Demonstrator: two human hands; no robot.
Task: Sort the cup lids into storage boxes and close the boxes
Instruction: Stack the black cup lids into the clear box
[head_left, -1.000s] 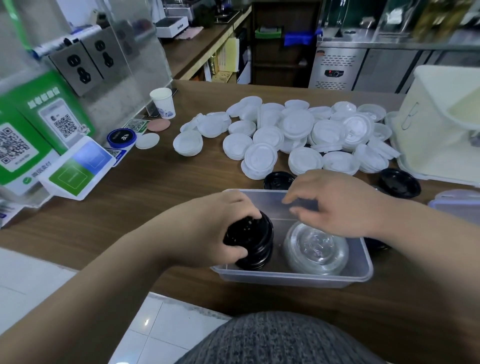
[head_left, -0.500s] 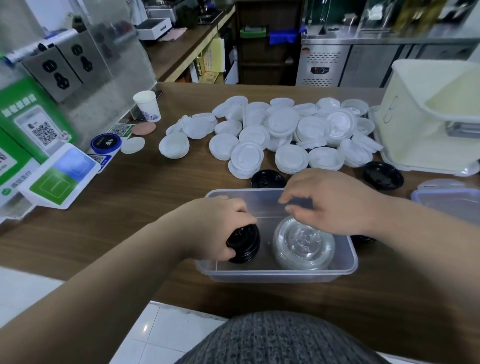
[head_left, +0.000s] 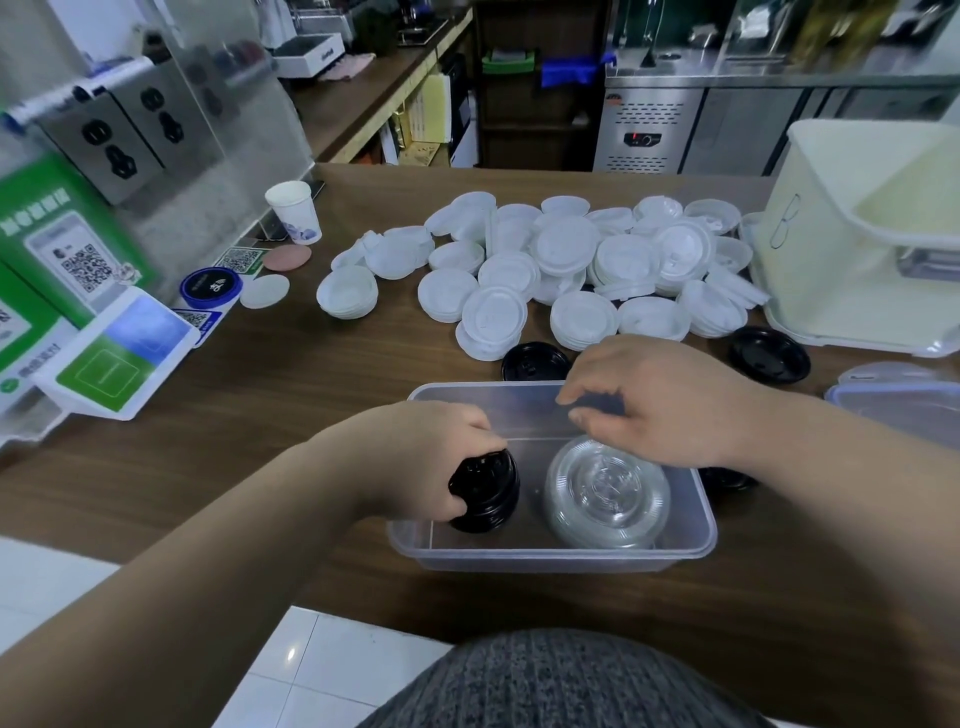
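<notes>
The left hand (head_left: 415, 457) has its grip pressed around a stack of black lids (head_left: 485, 491), fingers curled over the top and thumb low on the near side; the stack stands in the left half of the clear storage box (head_left: 550, 556) at lower centre of the frame. The right hand (head_left: 660, 400) hovers over the box's far right portion with fingers (head_left: 576, 415) bent and loosely spread, holding nothing that can be seen; whether it touches the stack of clear lids (head_left: 605, 493) just below it cannot be told. That clear stack sits in the right half of the box, just beside the black stack but apart from it. Beyond the box, single black lids lie on the bench (head_left: 311, 395): one (head_left: 535, 361) at the box's far rim, another (head_left: 769, 356) toward the right. A large heap of white lids (head_left: 561, 270) occupies upper centre, unsorted. A second box with its lid (head_left: 898, 387) shows at the right edge, beside a cream container (head_left: 841, 249). A paper cup (head_left: 293, 210) stands at upper left. Judgement: the lids are thin, light moulded plastic, springy and smooth, so nested stacks are likely to slip or fan apart if tilted. They are best taken around the rim from the sides, with light pressure from above to keep the stack nested. Sorting appears at an early stage.
</notes>
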